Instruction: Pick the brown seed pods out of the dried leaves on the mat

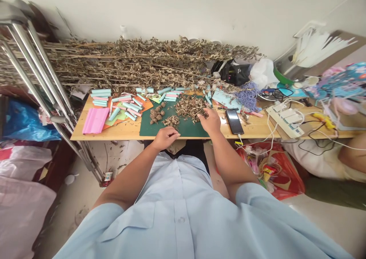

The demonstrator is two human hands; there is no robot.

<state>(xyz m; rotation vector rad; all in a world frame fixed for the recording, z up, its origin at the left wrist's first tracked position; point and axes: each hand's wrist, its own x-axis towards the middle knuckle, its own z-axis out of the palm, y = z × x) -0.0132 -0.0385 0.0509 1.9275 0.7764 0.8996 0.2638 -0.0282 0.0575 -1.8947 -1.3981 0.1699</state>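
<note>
My right hand point(211, 122) reaches into the right edge of a heap of dried leaves point(189, 107), its thumb and fingers curled about some of them. Closer to the table's front edge, my left hand point(166, 138) is closed in a pinch; whatever its fingertips hold is too small to make out. Just beyond it lies a smaller pile of crumbled leaves point(171, 120). A cluster of brown leaf balls point(156, 115) sits to the left. All of these rest on a dark green cutting mat point(147, 128).
Pink and blue paper rolls point(133, 107) and a folded pink sheet point(95, 120) lie left. Dried stalks point(137, 61) line the back. Right are a phone point(235, 122), purple yarn point(248, 97) and a power strip point(286, 118). Metal crutches point(54, 83) lean left; another person's arm point(353, 152) shows far right.
</note>
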